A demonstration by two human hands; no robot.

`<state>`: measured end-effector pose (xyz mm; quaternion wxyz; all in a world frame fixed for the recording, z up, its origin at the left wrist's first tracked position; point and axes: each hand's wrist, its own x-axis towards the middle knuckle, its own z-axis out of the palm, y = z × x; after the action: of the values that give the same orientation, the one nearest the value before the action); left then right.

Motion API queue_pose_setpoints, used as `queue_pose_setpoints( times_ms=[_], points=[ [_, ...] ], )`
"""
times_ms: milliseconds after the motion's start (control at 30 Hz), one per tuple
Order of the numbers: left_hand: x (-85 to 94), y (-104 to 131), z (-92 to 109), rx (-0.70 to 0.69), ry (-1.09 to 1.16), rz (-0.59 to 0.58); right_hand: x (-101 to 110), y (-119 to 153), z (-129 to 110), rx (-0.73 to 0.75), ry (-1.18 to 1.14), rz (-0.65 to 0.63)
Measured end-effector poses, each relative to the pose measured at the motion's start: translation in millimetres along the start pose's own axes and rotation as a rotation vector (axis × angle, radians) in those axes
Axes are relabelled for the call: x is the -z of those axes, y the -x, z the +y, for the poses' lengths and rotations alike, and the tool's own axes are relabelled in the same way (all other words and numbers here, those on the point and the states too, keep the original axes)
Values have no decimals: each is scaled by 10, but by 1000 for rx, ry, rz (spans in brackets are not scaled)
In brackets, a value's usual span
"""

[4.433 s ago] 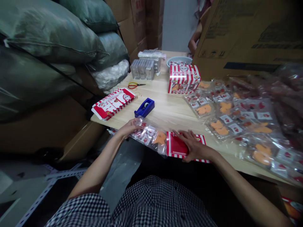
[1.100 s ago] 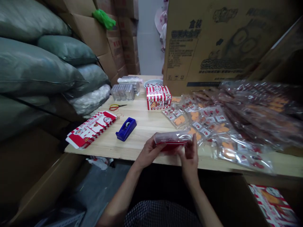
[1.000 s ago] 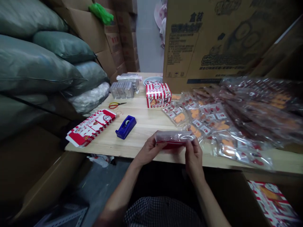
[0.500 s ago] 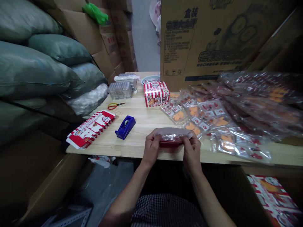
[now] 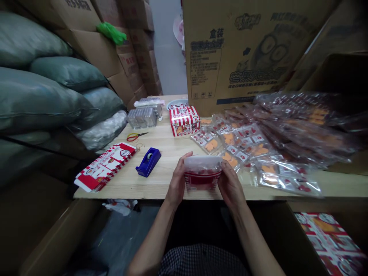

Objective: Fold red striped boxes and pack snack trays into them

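Note:
Between my two hands I hold a red-and-white striped carton (image 5: 202, 181), its pale flap (image 5: 202, 162) raised at the top and clear plastic showing just below the flap. My left hand (image 5: 176, 184) grips the carton's left side. On the right side, my right hand (image 5: 230, 184) has its fingers round the edge. Close to my left hand lies a blue tape dispenser (image 5: 148, 162). Clear packets with orange and red pieces (image 5: 230, 151) lie just beyond my right hand.
A finished-looking striped box (image 5: 184, 120) stands behind the carton. Flat striped cartons (image 5: 105, 167) are stacked at the left, near scissors (image 5: 137, 136) and clear plastic cases (image 5: 142, 118). A large cardboard box (image 5: 244, 50) rises behind. Stuffed sacks (image 5: 43, 96) line the left.
The carton has tipped so that more of its red striped face shows. My hands have shifted to its sides. The whole view has turned slightly.

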<state>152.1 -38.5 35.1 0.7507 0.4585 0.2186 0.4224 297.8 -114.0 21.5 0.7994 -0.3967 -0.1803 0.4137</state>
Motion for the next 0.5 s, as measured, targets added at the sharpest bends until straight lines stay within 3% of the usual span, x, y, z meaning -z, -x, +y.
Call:
queue_pose_setpoints(
  times_ms=[133,300,433,500],
  points=[
    [68,17,7,24,90,3,3,9,-1,-45,22,15],
    [123,-91,-60,34,5,8,51,-58,17,1,211,-22],
    [83,-163,-26,0,-118,37,-1,-143,-8,123,334,-55],
    [45,-106,26,24,-99,63,-43,-116,-39,67,297,-50]
  ],
)
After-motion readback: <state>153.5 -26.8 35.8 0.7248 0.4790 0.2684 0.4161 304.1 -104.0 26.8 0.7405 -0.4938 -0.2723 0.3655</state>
